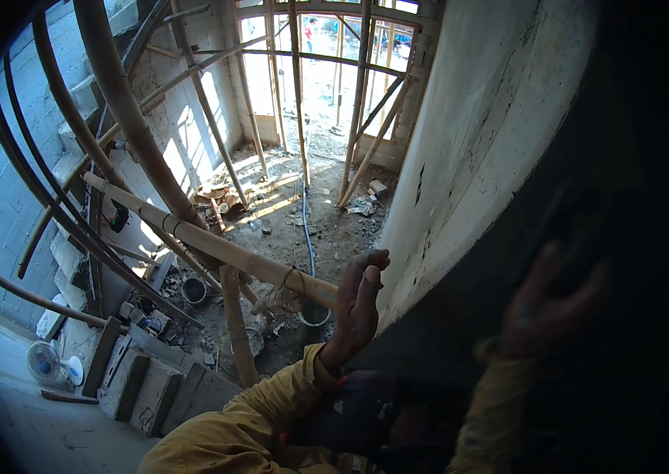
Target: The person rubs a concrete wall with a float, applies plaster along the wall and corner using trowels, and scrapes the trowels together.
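My left hand point(357, 308) is raised beside the end of a thick bamboo pole point(232, 251), close to the edge of the plastered wall point(461, 182). Its fingers are stretched out, slightly bent, and nothing shows in them. Deep shadow on the right side covers my right hand point(552, 308), which is smeared by motion. Thumb and fingers there curve around a dark, blocky object point(575, 229) lying against the dark wall surface. Its kind cannot be made out. Both forearms wear yellow-brown sleeves.
Several bamboo props stand around a rubble-strewn floor point(275, 229) below, with a blue hose point(308, 229) across it. Buckets point(194, 291) sit lower down. At left are concrete steps point(157, 399) and a white fan point(50, 362). A person point(310, 31) is outside the far opening.
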Motion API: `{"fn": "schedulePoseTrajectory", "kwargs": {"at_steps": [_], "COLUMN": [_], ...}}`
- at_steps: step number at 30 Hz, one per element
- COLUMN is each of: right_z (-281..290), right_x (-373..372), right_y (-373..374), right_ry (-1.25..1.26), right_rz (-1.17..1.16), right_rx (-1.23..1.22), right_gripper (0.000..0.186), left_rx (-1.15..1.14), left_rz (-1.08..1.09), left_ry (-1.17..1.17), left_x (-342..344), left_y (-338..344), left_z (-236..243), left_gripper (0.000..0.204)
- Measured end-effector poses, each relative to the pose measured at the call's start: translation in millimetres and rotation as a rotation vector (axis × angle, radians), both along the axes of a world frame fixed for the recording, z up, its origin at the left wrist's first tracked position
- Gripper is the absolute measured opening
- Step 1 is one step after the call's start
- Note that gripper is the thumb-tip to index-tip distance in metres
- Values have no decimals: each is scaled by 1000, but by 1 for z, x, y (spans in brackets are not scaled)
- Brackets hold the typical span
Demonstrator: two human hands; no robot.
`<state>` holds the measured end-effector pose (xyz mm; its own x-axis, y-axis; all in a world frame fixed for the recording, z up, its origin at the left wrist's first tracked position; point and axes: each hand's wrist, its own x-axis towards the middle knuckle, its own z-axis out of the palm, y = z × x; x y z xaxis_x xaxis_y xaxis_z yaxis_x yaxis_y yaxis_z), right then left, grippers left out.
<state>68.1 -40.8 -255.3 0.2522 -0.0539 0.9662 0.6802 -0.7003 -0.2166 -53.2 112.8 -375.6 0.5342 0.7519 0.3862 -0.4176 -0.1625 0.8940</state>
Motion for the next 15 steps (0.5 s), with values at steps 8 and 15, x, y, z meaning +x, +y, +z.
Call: {"fn": "schedulePoseTrajectory", "kwargs": {"at_steps": [8,15], "right_z": [-191,40], "right_x": [-33,22], "right_y": [-3,-8], "right_ry": [235,-27], "right_rz": [194,15], "right_rx": [92,212], "right_gripper": [60,76], "left_rx": [-21,-31], "left_rz": [-71,-73], "left_ry": [22,7], "left_x": [-13,-20], "left_y": [-34,-26], "left_z": [-4,-9], "left_gripper": [42,37]}}
